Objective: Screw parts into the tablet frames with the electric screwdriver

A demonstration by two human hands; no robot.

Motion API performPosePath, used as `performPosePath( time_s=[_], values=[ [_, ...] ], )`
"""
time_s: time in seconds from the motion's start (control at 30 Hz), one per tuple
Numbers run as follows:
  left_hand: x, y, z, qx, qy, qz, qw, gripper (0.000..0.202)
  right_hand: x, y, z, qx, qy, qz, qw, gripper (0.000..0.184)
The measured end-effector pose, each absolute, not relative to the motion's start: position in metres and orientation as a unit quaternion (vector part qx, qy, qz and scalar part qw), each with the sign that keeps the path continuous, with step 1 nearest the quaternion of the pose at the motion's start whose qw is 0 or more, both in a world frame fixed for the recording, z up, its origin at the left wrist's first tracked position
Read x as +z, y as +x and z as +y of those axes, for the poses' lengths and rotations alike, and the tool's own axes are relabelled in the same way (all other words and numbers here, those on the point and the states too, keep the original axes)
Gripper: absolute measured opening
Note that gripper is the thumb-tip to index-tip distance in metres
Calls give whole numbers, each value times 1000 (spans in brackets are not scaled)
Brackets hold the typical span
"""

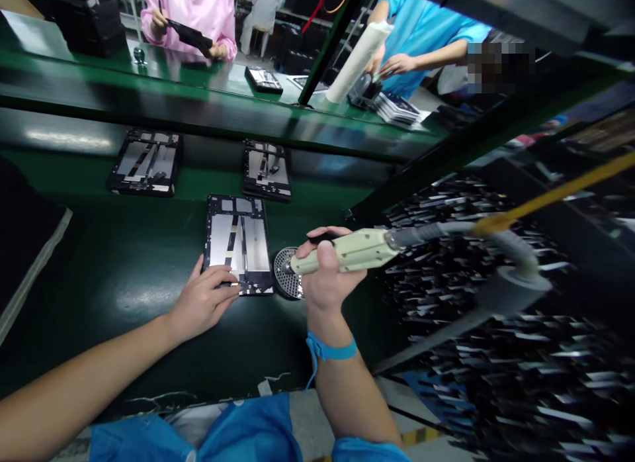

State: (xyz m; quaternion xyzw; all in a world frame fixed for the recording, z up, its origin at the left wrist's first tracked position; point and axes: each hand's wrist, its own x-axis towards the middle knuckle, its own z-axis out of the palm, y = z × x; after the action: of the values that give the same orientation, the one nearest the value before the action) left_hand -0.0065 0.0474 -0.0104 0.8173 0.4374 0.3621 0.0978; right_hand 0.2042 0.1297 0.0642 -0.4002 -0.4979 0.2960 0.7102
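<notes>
An open tablet frame with bare metal plates lies on the dark green bench in front of me. My left hand rests on its near left corner, fingers laid flat on it. My right hand is wrapped round a cream electric screwdriver, held level, its tip pointing left over a round perforated screw tray beside the frame. A grey hose runs from the tool's back end to the right. A blue strap circles my right wrist.
Two more open frames lie on the green conveyor beyond. Across it, a person in pink holds a dark part and a person in blue handles a white roll. A dark rack of parts fills the right.
</notes>
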Motion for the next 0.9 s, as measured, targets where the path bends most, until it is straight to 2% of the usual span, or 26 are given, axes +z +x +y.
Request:
performPosePath(
  time_s=[0.27,0.9],
  values=[
    [-9,-7,49,363,817,435,105,18,56,170,92,465,-317,-558,610,24],
    [-12,-8,47,359,819,435,105,20,45,166,86,456,-306,-611,570,25]
  ],
)
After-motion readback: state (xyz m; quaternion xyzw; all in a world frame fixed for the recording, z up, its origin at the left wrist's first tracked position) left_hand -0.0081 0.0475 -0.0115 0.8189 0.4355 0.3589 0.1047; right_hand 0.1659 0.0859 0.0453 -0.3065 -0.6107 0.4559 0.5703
